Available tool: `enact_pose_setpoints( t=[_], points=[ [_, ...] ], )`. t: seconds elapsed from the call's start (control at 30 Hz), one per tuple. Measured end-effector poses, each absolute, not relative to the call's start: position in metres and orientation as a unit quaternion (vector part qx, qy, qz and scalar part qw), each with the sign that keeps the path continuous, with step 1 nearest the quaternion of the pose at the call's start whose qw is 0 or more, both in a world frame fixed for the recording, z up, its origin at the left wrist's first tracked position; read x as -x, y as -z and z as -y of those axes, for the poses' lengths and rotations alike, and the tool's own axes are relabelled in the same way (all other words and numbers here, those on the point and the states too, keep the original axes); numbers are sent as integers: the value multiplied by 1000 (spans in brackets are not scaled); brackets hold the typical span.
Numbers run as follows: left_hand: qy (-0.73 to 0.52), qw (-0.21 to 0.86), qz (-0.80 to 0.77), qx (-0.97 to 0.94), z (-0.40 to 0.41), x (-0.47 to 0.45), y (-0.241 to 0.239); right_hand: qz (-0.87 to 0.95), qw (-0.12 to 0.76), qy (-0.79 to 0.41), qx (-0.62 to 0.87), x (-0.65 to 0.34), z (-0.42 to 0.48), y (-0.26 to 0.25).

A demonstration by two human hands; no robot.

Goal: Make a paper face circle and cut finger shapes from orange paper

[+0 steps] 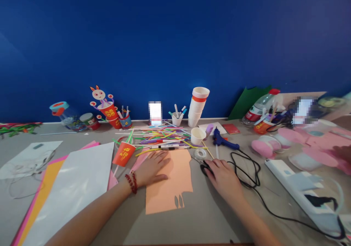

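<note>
My left hand (154, 168) lies flat with its fingers spread on a sheet of orange paper (172, 180), a red bead bracelet (131, 182) round the wrist. The sheet has an uneven cut right edge and two slim oval cut-outs near its lower right corner. To the right of the sheet, my right hand (223, 176) has its fingers curled over the black handles of a pair of scissors (204, 167) on the table. The blades point toward the paper, and part of the handles is hidden beneath the fingers. A roll of clear tape (200, 153) sits just beyond the scissors.
Behind the paper lie many coloured sticks (164, 134), beside a white paper cup (197, 135) and a tall cup stack (197, 107). A blue glue gun (223, 140) trails its cable to a power strip (298, 195). Paper sheets (74, 187) lie left; another person's hand (342, 152) shows far right.
</note>
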State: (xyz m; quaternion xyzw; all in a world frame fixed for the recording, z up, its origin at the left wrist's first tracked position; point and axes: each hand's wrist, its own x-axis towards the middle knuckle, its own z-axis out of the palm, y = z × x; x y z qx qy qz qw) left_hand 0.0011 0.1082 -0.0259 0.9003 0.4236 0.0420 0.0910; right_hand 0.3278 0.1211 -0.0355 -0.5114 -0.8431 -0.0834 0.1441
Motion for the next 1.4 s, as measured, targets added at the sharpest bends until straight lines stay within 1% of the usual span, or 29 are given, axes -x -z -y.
enact_pose_setpoints(
  t=[0.1, 0.3, 0.47, 0.6, 0.7, 0.8, 0.97, 1.07, 1.17, 1.27, 1.4],
  points=[
    [-42, 87, -422, -901, -104, -2, 27, 847, 145, 85, 504, -334, -115, 38],
    [-53, 83, -409, -907, -68, -6, 29, 845, 141, 83, 509, -350, -101, 41],
    [-77, 77, -406, -907, -60, -14, 30, 855, 133, 66, 497, -351, -106, 39],
    [-119, 69, -405, -904, -56, -7, 21, 857, 145, 71, 489, -352, -109, 42],
    [-166, 50, -477, -861, -54, 13, 7, 854, 160, 75, 489, -352, -110, 47],
    [-154, 8, -569, -808, -56, 37, 1, 857, 172, 69, 481, -351, -111, 48],
    [-104, -20, -576, -810, -50, 53, 16, 844, 213, 76, 485, -332, -115, 28],
    [-98, -36, -588, -802, -46, 49, 22, 862, 230, 41, 450, -298, -124, 9],
    [-113, -45, -582, -804, -45, 41, 19, 894, 176, 19, 412, -256, -143, 1],
    [-126, -37, -564, -816, -42, 35, 14, 906, 114, 58, 404, -222, -163, 7],
    [-100, -9, -495, -863, -33, 31, 15, 908, 114, 71, 396, -203, -178, 16]
  ],
)
